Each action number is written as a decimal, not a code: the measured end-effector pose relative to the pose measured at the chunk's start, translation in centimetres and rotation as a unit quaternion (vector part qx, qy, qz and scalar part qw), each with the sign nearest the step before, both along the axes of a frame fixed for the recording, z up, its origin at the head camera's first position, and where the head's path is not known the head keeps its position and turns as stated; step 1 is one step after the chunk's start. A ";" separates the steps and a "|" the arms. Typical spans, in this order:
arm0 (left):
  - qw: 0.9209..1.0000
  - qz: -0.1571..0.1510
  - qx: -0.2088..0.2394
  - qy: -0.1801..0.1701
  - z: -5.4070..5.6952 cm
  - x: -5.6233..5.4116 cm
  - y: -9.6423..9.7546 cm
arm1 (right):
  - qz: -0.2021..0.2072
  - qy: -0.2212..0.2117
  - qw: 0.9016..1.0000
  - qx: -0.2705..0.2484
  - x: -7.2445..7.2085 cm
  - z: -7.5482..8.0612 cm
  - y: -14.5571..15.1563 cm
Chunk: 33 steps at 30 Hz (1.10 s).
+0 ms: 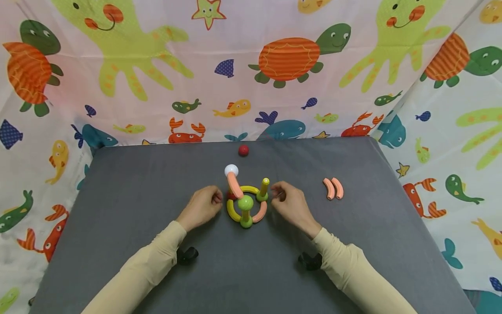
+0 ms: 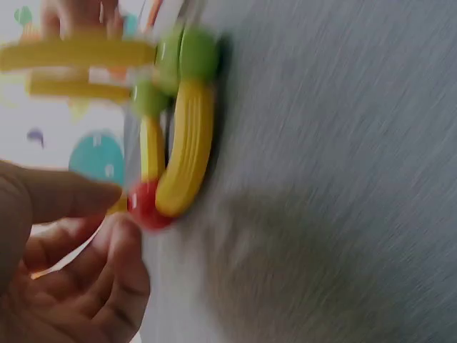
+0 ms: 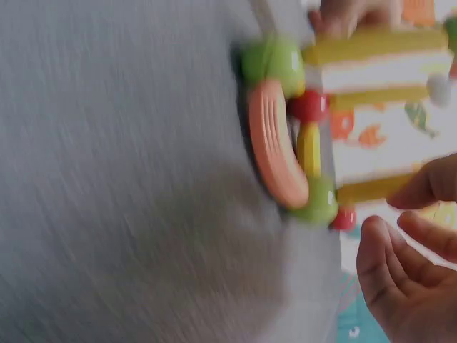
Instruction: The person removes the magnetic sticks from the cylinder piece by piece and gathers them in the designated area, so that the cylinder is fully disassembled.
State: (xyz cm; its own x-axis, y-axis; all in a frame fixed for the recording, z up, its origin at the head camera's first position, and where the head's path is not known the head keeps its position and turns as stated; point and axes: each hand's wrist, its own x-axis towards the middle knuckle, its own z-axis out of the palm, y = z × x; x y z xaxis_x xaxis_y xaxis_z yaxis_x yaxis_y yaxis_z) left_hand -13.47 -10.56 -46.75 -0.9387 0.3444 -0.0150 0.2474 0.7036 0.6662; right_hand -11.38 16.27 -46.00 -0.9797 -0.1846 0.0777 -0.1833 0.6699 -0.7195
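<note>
A toy frame of curved pieces and balls sits mid-table between the hands. Its base ring has a yellow curved stick (image 1: 232, 211), a pink curved stick (image 1: 260, 212) and green and red balls. Yellow rods rise from it. A raised pink curved stick (image 1: 235, 185) leans between a white ball (image 1: 231, 170) and an upper green ball (image 1: 245, 202). My left hand (image 1: 201, 206) is beside the red ball (image 2: 148, 206), thumb and fingertips close to its rod. My right hand (image 1: 291, 204) hovers beside the right yellow rod (image 1: 264, 187), fingers loosely curled, holding nothing.
A loose red ball (image 1: 243, 150) lies near the table's back edge. Two pink curved sticks (image 1: 333, 189) lie side by side to the right. Behind the grey table (image 1: 157, 174) hangs a cloth (image 1: 219, 96) printed with sea animals.
</note>
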 end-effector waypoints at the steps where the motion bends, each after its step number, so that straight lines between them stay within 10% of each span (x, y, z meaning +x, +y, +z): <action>1: 1.000 -0.020 0.002 -0.003 0.2 0.5 0.2 | 0.002 0.000 1.000 0.005 -0.6 0.0 0.3; 7: 0.995 -0.091 0.005 -0.030 0.1 2.5 2.9 | 0.029 -0.025 0.999 0.019 -2.8 -0.9 0.3; 17: 0.996 -0.085 -0.018 -0.015 -1.6 3.2 4.8 | 0.050 -0.007 0.998 0.049 -3.0 -1.9 -1.0; 33: 0.996 -0.081 -0.023 0.012 -1.3 2.8 4.5 | 0.022 0.042 0.995 0.090 -3.4 -1.2 -1.9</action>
